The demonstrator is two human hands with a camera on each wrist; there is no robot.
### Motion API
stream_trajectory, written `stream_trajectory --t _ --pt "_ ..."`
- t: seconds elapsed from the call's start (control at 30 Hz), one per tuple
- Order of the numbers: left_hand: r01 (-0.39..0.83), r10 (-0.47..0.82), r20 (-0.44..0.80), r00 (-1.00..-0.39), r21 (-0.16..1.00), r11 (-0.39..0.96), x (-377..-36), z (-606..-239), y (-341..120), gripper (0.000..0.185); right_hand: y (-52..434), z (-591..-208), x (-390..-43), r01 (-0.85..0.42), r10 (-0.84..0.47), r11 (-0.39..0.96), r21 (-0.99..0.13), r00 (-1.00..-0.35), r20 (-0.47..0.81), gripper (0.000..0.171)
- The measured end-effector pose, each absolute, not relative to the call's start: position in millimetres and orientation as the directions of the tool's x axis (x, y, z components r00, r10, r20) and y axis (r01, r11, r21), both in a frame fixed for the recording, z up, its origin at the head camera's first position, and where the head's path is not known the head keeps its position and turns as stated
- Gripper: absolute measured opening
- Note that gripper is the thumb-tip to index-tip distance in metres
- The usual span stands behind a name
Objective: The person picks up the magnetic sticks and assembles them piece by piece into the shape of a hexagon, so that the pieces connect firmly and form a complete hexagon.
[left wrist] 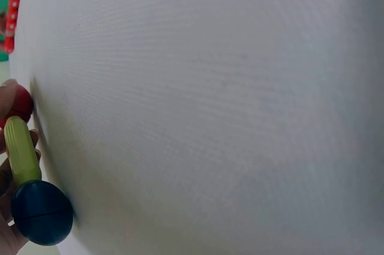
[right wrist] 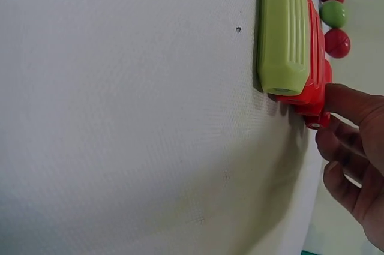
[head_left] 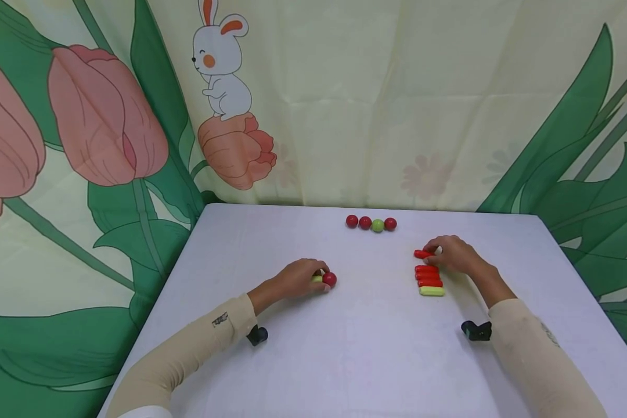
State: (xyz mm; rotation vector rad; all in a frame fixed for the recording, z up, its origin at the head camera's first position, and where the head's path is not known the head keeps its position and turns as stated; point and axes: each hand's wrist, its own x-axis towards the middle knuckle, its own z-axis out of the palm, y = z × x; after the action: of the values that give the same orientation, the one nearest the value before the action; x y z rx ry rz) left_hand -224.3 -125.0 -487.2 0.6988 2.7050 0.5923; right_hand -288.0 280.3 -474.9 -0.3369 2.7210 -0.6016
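Observation:
My left hand [head_left: 299, 278] grips a yellow-green ribbed stick [left wrist: 23, 150] near the table's middle. A red ball [head_left: 330, 280] sits at one end of that stick, and a dark blue ball [left wrist: 42, 213] at its other end; the blue one is hidden in the head view. Farther right, my right hand [head_left: 453, 254] pinches a red stick [head_left: 420, 253] between thumb and fingers, at the far end of a row. Below it lie several red sticks [head_left: 429, 276] side by side, with a yellow-green stick [head_left: 431, 291] nearest me.
Three red balls [head_left: 352, 221] and one green ball [head_left: 378, 226] stand in a line near the far edge of the white table [head_left: 313, 360]. A printed curtain [head_left: 334, 104] hangs right behind it. Black wrist devices [head_left: 476, 331] hang under both sleeves.

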Motion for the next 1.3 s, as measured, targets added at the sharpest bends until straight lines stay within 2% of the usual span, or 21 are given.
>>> stream_trajectory --t 0.37,0.63,0.83,1.07,1.3 --pt "0.395 0.517 -0.177 -0.838 0.458 0.797 -223.9 -485.3 -124.9 0.044 271.2 -466.0 -283.9 -0.234 -0.345 0.881 -0.412 -0.913 -0.219 0.035" --pt "0.396 0.521 -0.173 -0.836 0.468 0.790 -223.9 -485.4 -124.6 0.043 254.1 -461.3 -278.0 -0.227 -0.370 0.814 -0.535 -0.913 -0.175 0.038" --pt "0.399 0.524 -0.167 -0.835 0.472 0.786 -224.6 -486.7 -125.0 0.043 239.9 -467.3 -274.5 -0.194 -0.390 0.752 -0.630 -0.902 -0.187 0.041" --pt "0.386 0.511 -0.175 -0.842 0.466 0.796 -224.8 -489.6 -124.9 0.046 222.2 -472.1 -264.6 -0.277 -0.479 0.699 -0.660 -0.866 -0.143 0.041" --pt "0.368 0.496 -0.183 -0.849 0.468 0.803 -225.0 -489.5 -124.6 0.047 193.2 -477.2 -254.8 -0.279 -0.517 0.662 -0.696 -0.842 -0.155 0.036"
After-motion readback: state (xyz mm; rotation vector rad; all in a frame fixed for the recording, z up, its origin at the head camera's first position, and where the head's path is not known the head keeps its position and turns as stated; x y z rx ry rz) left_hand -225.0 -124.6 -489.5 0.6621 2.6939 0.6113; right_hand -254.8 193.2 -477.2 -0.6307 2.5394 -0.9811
